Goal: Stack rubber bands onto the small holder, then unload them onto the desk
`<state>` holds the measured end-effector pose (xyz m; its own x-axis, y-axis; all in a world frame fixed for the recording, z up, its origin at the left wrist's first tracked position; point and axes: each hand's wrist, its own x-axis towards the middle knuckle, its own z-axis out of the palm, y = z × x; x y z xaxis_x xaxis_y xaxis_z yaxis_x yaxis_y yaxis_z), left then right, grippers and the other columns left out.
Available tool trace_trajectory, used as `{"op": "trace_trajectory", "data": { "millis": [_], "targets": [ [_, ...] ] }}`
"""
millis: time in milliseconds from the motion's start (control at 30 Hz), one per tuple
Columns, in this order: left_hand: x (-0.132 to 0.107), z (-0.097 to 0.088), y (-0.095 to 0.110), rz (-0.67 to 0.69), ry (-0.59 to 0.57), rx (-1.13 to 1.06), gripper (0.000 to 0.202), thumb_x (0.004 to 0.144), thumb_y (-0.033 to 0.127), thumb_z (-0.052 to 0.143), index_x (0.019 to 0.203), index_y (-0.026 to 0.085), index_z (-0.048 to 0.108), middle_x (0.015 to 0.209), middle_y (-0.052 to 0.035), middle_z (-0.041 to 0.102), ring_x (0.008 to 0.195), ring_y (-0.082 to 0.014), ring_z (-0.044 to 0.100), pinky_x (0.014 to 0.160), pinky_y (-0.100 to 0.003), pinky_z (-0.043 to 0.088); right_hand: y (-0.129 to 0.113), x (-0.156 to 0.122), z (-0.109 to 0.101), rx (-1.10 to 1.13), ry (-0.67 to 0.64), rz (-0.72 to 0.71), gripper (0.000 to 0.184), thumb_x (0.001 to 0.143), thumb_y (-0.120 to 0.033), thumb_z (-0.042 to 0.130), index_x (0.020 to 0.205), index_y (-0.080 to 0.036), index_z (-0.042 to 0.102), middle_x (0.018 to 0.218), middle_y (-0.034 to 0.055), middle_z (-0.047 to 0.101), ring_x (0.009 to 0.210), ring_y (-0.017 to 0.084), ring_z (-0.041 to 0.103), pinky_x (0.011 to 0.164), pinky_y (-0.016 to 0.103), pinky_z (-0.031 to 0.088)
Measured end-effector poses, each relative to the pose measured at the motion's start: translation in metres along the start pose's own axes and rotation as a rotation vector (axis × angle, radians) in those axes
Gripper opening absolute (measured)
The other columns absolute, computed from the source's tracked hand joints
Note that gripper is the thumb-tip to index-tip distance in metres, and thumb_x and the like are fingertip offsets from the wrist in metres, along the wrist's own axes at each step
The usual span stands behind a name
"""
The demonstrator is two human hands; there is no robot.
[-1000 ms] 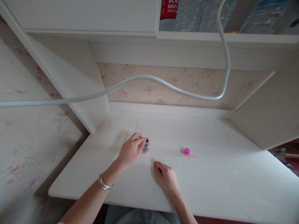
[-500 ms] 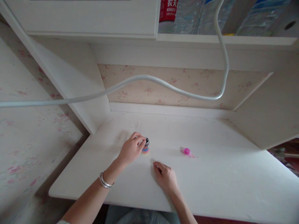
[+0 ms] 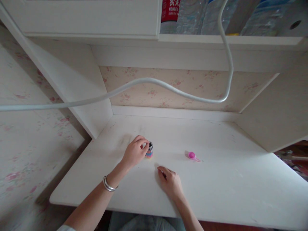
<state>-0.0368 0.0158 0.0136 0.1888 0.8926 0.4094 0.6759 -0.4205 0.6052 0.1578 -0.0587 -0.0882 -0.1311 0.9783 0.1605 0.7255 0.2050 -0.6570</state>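
Observation:
A small jar [image 3: 149,153] with bands of blue, pink and yellow and a dark opening stands on the white desk. At its rim, my left hand [image 3: 134,152] has thumb and forefinger closed in a pinch. Whatever lies between those fingertips is too small to make out. My right hand [image 3: 170,182] rests on the desk nearer to me, its fingers curled together, and their contents, if any, are hidden. To the right lies a bright pink cap-like piece [image 3: 192,155] with a thin loop strap.
A white cable [image 3: 149,80] hangs across the view in front of the desk's back panel. Above it, a shelf [image 3: 216,39] holds clear plastic bottles and a red-labelled bottle [image 3: 170,11]. White side panels [image 3: 276,118] flank the desk [image 3: 228,192].
The view has shifted very slightly. My left fingers stay at the jar's rim with little visible movement, and my right hand keeps its place on the desk.

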Motion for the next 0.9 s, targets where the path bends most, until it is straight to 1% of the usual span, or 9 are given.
{"op": "trace_trajectory", "data": {
  "millis": [133,233,333,400,467,533,633,767,900],
  "targets": [
    [0.001,0.001,-0.001,-0.002,0.007,-0.042,0.012,0.084,0.022,0.054,0.086,0.02,0.065,0.094,-0.0033,0.062,0.072,-0.0106,0.058,0.067,-0.023,0.05,0.0,0.0,0.0,0.0,0.004,0.006,0.032,0.091,-0.031,0.04,0.095,-0.026,0.071,0.079,0.0015,0.072,0.066,0.014,0.065,0.06,0.02,0.04],
    [0.001,0.0,0.0,-0.019,0.015,-0.024,0.012,0.084,0.022,0.054,0.088,0.02,0.065,0.095,-0.0031,0.061,0.071,-0.0104,0.058,0.066,-0.023,0.05,-0.001,0.0,0.0,-0.004,0.0,0.011,0.031,0.091,-0.031,0.04,0.095,-0.027,0.071,0.079,0.0009,0.072,0.067,0.014,0.065,0.06,0.02,0.04],
    [-0.001,-0.002,0.002,-0.019,0.005,0.046,0.016,0.087,0.024,0.051,0.093,0.021,0.065,0.098,-0.0028,0.061,0.068,-0.0098,0.057,0.068,-0.024,0.05,-0.001,0.0,-0.001,-0.008,-0.01,0.005,0.031,0.092,-0.03,0.04,0.095,-0.027,0.07,0.078,0.0007,0.072,0.067,0.014,0.065,0.06,0.02,0.04],
    [-0.005,-0.003,0.002,0.002,-0.002,0.121,0.019,0.089,0.023,0.047,0.096,0.022,0.065,0.1,-0.003,0.061,0.073,-0.0108,0.059,0.073,-0.025,0.051,-0.001,0.0,0.0,-0.009,-0.009,0.001,0.031,0.092,-0.03,0.04,0.096,-0.027,0.07,0.079,0.0009,0.072,0.068,0.014,0.066,0.061,0.02,0.04],
    [-0.01,-0.004,0.002,0.03,-0.007,0.204,0.025,0.089,0.018,0.044,0.1,0.024,0.065,0.104,-0.0032,0.06,0.08,-0.0119,0.061,0.078,-0.025,0.05,-0.001,0.0,0.0,-0.013,-0.002,-0.001,0.03,0.091,-0.03,0.041,0.095,-0.026,0.071,0.079,0.0012,0.072,0.069,0.014,0.066,0.061,0.019,0.041],
    [-0.014,-0.003,0.001,0.052,-0.017,0.275,0.031,0.087,0.012,0.043,0.104,0.025,0.065,0.107,-0.0031,0.06,0.083,-0.0121,0.061,0.08,-0.025,0.05,0.0,0.0,0.001,-0.021,0.004,0.0,0.03,0.09,-0.03,0.041,0.095,-0.026,0.071,0.079,0.0014,0.072,0.068,0.014,0.066,0.06,0.019,0.041],
    [-0.017,-0.002,0.001,0.07,-0.04,0.346,0.037,0.085,0.008,0.043,0.108,0.027,0.064,0.109,-0.003,0.059,0.08,-0.0113,0.061,0.075,-0.023,0.051,0.001,0.0,0.001,-0.026,0.007,0.003,0.031,0.091,-0.031,0.04,0.095,-0.026,0.071,0.079,0.0019,0.072,0.066,0.014,0.065,0.06,0.02,0.041],
    [-0.018,-0.003,0.003,0.06,-0.046,0.396,0.04,0.084,0.008,0.042,0.112,0.029,0.063,0.111,-0.003,0.058,0.076,-0.012,0.061,0.066,-0.023,0.051,0.001,0.0,0.001,-0.033,0.007,0.004,0.031,0.091,-0.031,0.041,0.096,-0.027,0.07,0.081,0.0013,0.073,0.067,0.014,0.065,0.061,0.02,0.041],
    [-0.018,-0.008,0.003,0.05,-0.031,0.383,0.041,0.083,0.007,0.042,0.112,0.029,0.061,0.113,-0.003,0.057,0.079,-0.0127,0.061,0.07,-0.024,0.05,0.001,-0.001,0.003,-0.049,-0.005,0.012,0.03,0.091,-0.031,0.041,0.098,-0.027,0.07,0.084,0.0012,0.073,0.07,0.014,0.066,0.062,0.02,0.041]
  ]
}}
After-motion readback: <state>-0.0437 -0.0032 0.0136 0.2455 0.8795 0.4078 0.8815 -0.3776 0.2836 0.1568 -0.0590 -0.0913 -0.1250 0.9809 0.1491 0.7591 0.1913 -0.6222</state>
